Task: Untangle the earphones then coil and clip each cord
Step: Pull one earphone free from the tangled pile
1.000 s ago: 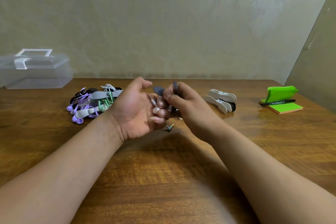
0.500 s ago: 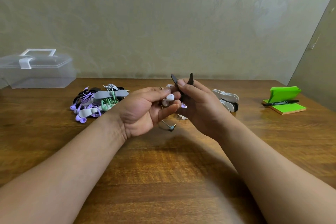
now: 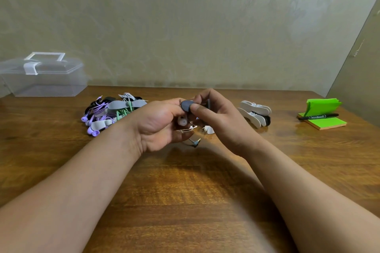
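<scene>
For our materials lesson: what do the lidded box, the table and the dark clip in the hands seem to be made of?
Box: clear plastic, slightly frosted; the wall shows through. Table: wood or wood-look veneer, varnished; grain and sheen. Clip: probably silicone or soft plastic, matte grey; no glare.

grey clip | lilac earphones | green notepad | brown table

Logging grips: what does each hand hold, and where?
Right hand pinches the grey clip by one flap; left hand grips the white earphones around the bundled cord.
</scene>
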A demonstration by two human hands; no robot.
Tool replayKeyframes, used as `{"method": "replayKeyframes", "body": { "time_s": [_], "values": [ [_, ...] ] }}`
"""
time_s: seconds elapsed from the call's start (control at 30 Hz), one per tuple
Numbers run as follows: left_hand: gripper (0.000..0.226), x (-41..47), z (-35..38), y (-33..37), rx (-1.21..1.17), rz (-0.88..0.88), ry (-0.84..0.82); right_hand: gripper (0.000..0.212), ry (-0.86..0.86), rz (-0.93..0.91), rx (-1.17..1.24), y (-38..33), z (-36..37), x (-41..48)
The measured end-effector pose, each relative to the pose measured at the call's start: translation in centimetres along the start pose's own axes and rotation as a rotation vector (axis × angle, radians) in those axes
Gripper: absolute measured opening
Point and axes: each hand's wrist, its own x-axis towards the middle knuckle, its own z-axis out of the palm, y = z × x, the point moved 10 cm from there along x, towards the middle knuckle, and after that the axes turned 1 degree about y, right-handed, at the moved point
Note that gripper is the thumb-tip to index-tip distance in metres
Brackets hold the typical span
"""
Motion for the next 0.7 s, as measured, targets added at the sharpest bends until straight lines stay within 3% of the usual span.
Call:
{"method": "replayKeyframes", "body": {
  "time_s": [0.47,0.6,0.7],
  "values": [
    [0.037,0.4,0.0,-0.6,-0.024,-0.042,-0.096,0.013,-0.082,0.041,-0.086,0.6,0.2,0.2],
    [0.027,-0.3,0.8,-0.5,-0.163,-0.066,-0.232,0.014,-0.123,0.077,0.073,0.4,0.5,0.1],
    [0.027,-0.4,0.4,-0.7,-0.258,-0.083,-0.239,0.006,-0.163,0.153,0.211,0.8,1.1,-0.2]
  ]
}}
